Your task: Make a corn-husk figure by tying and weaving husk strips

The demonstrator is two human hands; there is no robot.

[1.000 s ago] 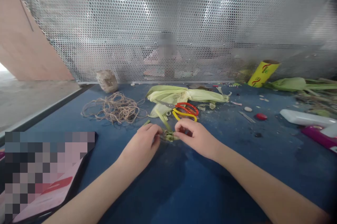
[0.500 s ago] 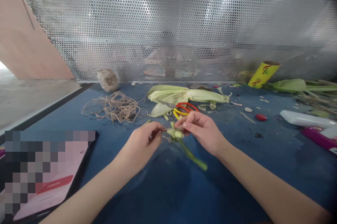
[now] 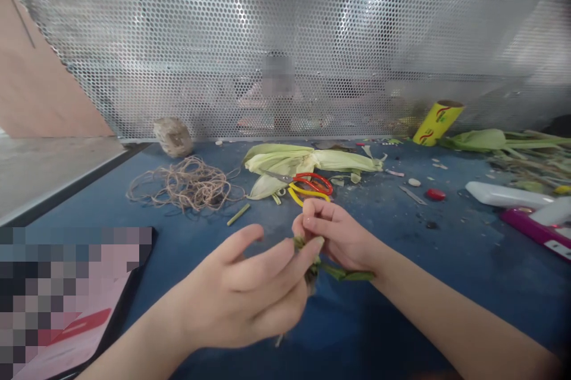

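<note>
A: From the left edge, then. Anything there?

B: First, a flat dark-edged panel (image 3: 75, 308), near the left forearm. Behind it, a pale lump (image 3: 173, 136) and a loose tangle of twine (image 3: 196, 184). Then, on the blue worktop (image 3: 107, 195), a short green stalk (image 3: 238, 214), touched by neither hand.

A: And the left hand (image 3: 250, 291)?

B: Turned toward the middle, with upper fingers lifted apart and lower ones reaching across the green bundle (image 3: 343, 273), hiding much of it. Can't tell about any grip there.

A: Whereabouts of the bundle?

B: Between the two hands, with a green strip trailing toward the right wrist. Farther back, husk leaves (image 3: 307, 161) and red-and-yellow-handled scissors (image 3: 309, 175), lying free.

A: Next, the right hand (image 3: 339, 231)?

B: Curled in close, with thumb and fingertips pinched together, apparently on the bundle's upper end. Too small to tell exactly where.

A: And farther right?

B: A red piece (image 3: 436, 194), a yellow tube (image 3: 438, 124) and a purple-and-white tool (image 3: 530, 231), all well apart from the hands.

A: Which step, then?

B: To judge by this, mid-handling: working the bundle over by fingertip.

A: And the next move?

B: Probably calls for a steady right pinch and a sure hold from the left before any pull.
</note>
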